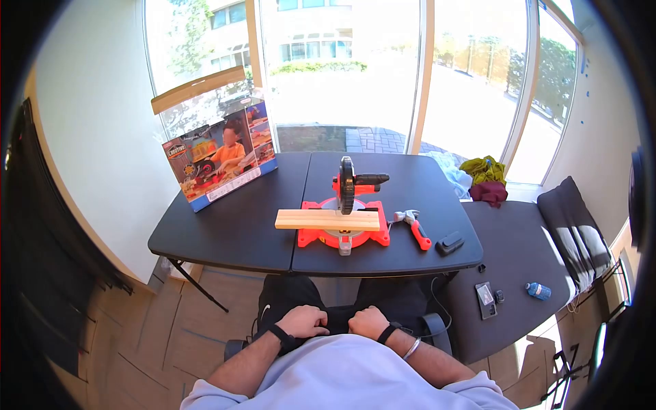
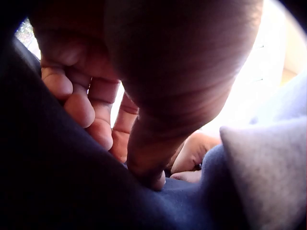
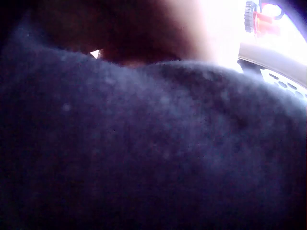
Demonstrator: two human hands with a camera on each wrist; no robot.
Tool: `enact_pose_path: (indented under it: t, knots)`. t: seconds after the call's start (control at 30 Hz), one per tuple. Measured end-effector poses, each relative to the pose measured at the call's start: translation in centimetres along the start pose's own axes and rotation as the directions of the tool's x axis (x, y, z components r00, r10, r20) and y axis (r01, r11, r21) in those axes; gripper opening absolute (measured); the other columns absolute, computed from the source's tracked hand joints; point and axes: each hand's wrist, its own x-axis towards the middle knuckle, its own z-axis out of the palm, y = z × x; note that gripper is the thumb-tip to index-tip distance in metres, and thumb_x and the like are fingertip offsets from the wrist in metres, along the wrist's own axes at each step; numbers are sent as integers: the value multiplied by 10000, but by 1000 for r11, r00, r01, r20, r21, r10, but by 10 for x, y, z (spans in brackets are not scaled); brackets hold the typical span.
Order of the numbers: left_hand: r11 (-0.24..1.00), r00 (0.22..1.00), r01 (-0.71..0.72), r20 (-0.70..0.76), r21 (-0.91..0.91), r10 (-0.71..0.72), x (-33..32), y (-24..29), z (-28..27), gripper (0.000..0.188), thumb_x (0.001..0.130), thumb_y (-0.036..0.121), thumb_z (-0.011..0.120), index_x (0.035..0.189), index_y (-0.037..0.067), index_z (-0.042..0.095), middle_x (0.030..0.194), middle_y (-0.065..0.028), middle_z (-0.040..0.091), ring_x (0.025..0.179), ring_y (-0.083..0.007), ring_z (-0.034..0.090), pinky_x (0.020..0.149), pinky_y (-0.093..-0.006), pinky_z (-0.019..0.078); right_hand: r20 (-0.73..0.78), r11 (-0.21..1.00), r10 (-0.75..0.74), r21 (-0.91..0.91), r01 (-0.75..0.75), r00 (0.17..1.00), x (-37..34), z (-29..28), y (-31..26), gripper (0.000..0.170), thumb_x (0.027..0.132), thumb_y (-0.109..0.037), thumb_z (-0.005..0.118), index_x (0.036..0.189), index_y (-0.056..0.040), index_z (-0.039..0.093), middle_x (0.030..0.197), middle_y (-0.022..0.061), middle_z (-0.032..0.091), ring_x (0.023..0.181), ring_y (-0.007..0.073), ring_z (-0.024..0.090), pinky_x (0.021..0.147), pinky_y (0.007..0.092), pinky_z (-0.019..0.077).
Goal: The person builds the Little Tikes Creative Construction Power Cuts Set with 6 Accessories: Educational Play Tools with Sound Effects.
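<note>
My left hand (image 1: 305, 321) rests on the dark trousers at my lap. In the left wrist view its fingers (image 2: 80, 109) hang loosely bent, with nothing held in them. A short way to the right, my right hand (image 1: 369, 322) lies on the other thigh, fingers loosely curled and holding nothing; dark cloth hides most of it in the right wrist view. Ahead on the table stands a red and black toy miter saw (image 1: 347, 191). A wooden board (image 1: 321, 219) lies across its base, under the blade. Right of the saw is a toy hammer (image 1: 415, 229) with a red handle.
The black folding table (image 1: 225, 236) also bears a picture box (image 1: 222, 154) at left and a dark case (image 1: 449, 243) at right. A grey bench (image 1: 506, 253) alongside holds a blue bottle (image 1: 538, 291) and bunched clothes (image 1: 483, 171). Tall windows stand behind.
</note>
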Motion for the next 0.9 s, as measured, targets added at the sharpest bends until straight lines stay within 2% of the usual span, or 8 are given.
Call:
enact_pose_path:
  t: [0.13, 0.2, 0.43, 0.73, 0.9]
  knots:
    - [1000, 1000, 12, 22, -10, -11, 0, 1, -1, 362, 918, 443, 843, 1013, 101, 769, 895, -92, 736, 858, -312, 735, 762, -467, 578, 37, 1000, -17, -16, 18, 999, 2, -4, -3, 302, 935, -403, 691, 855, -158, 849, 897, 129, 831, 862, 317, 825, 787, 491, 597]
    - [1000, 1000, 7, 11, -7, -7, 0, 1, 0, 356, 919, 427, 849, 1011, 90, 779, 859, -76, 714, 816, -279, 714, 731, -432, 558, 57, 998, -22, -50, 25, 998, 4, -3, -4, 277, 956, -361, 668, 877, -167, 850, 904, 121, 833, 879, 310, 829, 788, 485, 600]
    - [1000, 1000, -1, 11, -5, 1, 1, 1, -1, 358, 924, 432, 845, 1010, 91, 777, 853, -77, 712, 809, -281, 712, 720, -431, 554, 61, 998, -28, -48, 31, 998, 7, 1, -7, 255, 967, -323, 661, 891, -174, 853, 914, 104, 838, 892, 300, 832, 790, 493, 600]
    - [1000, 1000, -4, -9, 0, 4, 0, 1, 0, 356, 925, 427, 843, 1007, 88, 769, 848, -78, 708, 804, -284, 708, 720, -432, 550, 45, 996, 72, -63, -70, 996, 7, -2, -18, 240, 970, -294, 666, 894, -179, 863, 921, 101, 841, 887, 282, 826, 813, 497, 561]
    - [1000, 1000, -17, -15, 3, 17, 0, -1, 2, 358, 925, 422, 843, 1017, 86, 765, 849, -76, 701, 797, -285, 703, 719, -437, 549, -36, 997, 72, 10, -72, 997, 5, -2, -11, 246, 938, -294, 689, 848, -138, 856, 886, 124, 825, 863, 308, 816, 805, 497, 569]
